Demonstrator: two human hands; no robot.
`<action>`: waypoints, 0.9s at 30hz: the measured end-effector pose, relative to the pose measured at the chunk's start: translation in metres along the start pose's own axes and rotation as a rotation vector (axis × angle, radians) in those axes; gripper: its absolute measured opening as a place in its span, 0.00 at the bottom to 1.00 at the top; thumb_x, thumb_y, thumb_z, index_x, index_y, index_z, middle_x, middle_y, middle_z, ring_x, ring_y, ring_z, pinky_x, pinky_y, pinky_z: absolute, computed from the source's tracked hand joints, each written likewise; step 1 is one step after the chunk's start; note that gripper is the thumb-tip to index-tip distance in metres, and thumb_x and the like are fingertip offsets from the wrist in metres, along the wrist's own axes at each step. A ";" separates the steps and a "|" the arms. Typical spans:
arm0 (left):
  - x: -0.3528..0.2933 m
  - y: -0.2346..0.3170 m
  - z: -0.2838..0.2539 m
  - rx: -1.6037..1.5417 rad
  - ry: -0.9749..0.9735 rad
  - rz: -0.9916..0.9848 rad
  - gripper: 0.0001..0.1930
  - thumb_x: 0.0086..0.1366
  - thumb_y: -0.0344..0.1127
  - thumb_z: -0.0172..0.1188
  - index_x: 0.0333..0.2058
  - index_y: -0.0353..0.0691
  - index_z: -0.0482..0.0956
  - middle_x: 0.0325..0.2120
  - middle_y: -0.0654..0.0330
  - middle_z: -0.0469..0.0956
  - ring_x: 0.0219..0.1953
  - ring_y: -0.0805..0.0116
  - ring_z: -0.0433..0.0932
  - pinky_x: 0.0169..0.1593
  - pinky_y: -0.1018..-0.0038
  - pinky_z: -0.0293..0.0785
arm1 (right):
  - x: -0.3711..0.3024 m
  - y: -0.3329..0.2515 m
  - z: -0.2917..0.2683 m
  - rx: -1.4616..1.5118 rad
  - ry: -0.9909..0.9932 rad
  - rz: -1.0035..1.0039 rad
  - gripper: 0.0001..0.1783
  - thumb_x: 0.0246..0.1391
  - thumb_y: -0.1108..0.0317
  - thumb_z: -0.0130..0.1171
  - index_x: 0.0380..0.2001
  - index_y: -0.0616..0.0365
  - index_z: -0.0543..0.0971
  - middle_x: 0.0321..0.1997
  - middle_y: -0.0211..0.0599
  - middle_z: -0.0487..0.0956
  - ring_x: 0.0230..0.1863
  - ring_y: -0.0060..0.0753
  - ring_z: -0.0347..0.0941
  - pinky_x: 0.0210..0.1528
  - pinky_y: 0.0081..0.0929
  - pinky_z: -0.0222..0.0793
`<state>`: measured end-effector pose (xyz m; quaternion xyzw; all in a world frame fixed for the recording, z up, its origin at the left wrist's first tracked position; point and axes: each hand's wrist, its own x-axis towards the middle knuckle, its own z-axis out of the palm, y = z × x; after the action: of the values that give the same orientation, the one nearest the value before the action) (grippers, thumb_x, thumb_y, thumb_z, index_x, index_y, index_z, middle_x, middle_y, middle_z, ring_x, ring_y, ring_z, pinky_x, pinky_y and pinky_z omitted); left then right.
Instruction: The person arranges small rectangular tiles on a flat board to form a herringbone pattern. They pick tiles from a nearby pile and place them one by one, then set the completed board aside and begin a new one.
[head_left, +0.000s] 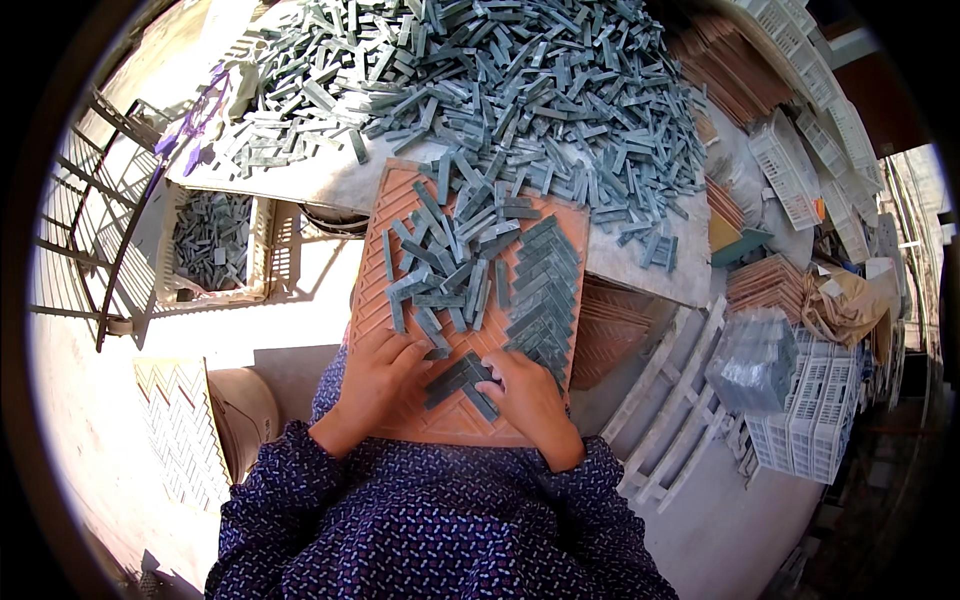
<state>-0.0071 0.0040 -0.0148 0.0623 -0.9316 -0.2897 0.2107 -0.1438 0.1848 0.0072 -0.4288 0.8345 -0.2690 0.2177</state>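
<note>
An orange moulded tray (400, 412) with herringbone grooves lies before me, its far end on the table's edge. Grey-green stone strips fill its right side in a herringbone band (545, 290); a smaller laid group (466, 383) sits near its lower edge. Loose strips (440, 265) are heaped on its upper middle. My left hand (375, 378) rests on the tray's left part, fingers curled at the end of a stone strip (437, 352). My right hand (528, 397) is closed at the smaller group, thumb and fingertips pinched on a strip there, mostly hidden by the fingers.
A big pile of stone strips (480, 75) covers the table (650, 273). At left stand a crate of strips (262, 250), a black metal rack (100, 215) and a patterned panel (180, 430). White crates (800, 420), stacked orange trays (765, 285) and a slatted pallet (665, 390) are at right.
</note>
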 end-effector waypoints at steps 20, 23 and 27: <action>-0.017 0.008 0.002 0.025 0.013 -0.105 0.17 0.49 0.26 0.62 0.41 0.35 0.76 0.39 0.55 0.74 0.43 0.56 0.72 0.47 0.65 0.70 | 0.034 0.018 -0.003 -0.212 0.332 -0.066 0.07 0.48 0.70 0.62 0.31 0.57 0.78 0.31 0.38 0.75 0.29 0.45 0.75 0.29 0.36 0.70; -0.018 0.006 0.000 0.032 0.029 -0.106 0.17 0.48 0.26 0.63 0.40 0.35 0.76 0.39 0.55 0.74 0.42 0.56 0.72 0.46 0.65 0.70 | 0.035 0.020 -0.007 -0.102 0.317 -0.012 0.06 0.48 0.70 0.62 0.31 0.57 0.78 0.31 0.39 0.77 0.30 0.45 0.75 0.30 0.36 0.71; -0.020 0.004 0.006 0.011 0.028 -0.093 0.16 0.48 0.27 0.63 0.39 0.36 0.76 0.38 0.56 0.74 0.40 0.57 0.73 0.44 0.66 0.70 | 0.032 0.026 -0.018 0.076 0.394 -0.025 0.05 0.48 0.72 0.61 0.30 0.59 0.79 0.31 0.42 0.78 0.30 0.46 0.76 0.31 0.35 0.71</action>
<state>0.0081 0.0152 -0.0236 0.1107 -0.9263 -0.2930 0.2096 -0.1875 0.1756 -0.0002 -0.3696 0.8449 -0.3816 0.0627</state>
